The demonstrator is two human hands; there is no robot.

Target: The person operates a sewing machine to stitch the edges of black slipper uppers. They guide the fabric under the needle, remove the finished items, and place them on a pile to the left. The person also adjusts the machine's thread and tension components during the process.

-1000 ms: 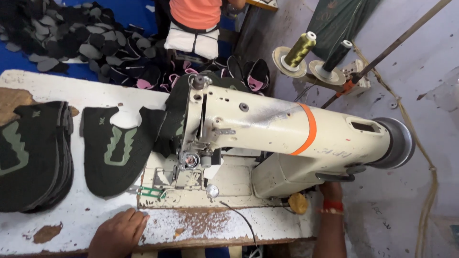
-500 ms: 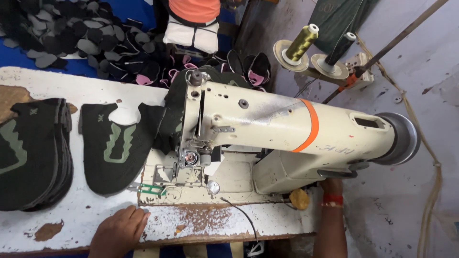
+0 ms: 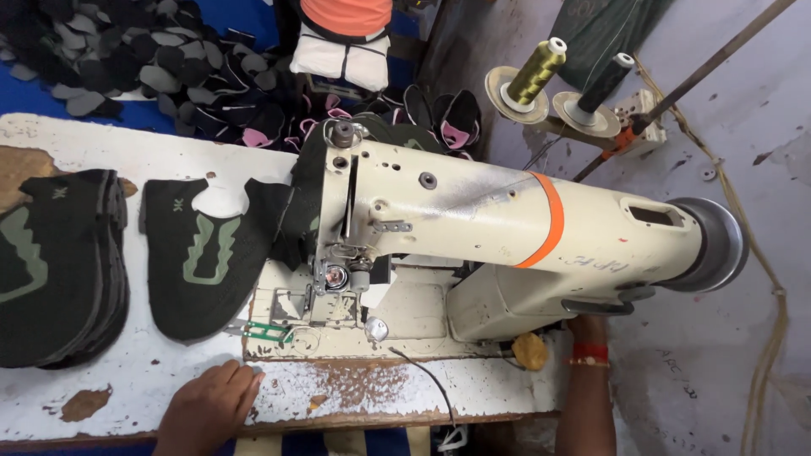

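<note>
Since the earlier frames almost nothing has shifted: my left hand (image 3: 209,407) stays flat on the front edge of the bench (image 3: 152,152), only nudged a little nearer the sewing machine (image 3: 473,236). Its fingers lie pressed together, palm down on the chipped white paint, pinching nothing, just below the black shoe upper (image 3: 198,262) with the green zigzag patch that lies spread beside the machine's needle end. I see a stack of like uppers (image 3: 59,270) further left, well apart from the hand. My right hand is hidden under the machine's arm; only the right forearm (image 3: 583,397) with a red band at the wrist shows, so I cannot tell how those fingers stand. A yellowish lump (image 3: 530,350) sits on the bench near that wrist. Behind the machine stand a gold thread cone (image 3: 534,72) and a dark thread cone (image 3: 601,84), and a heap of cut shoe pieces (image 3: 169,76) lies beyond the bench.
</note>
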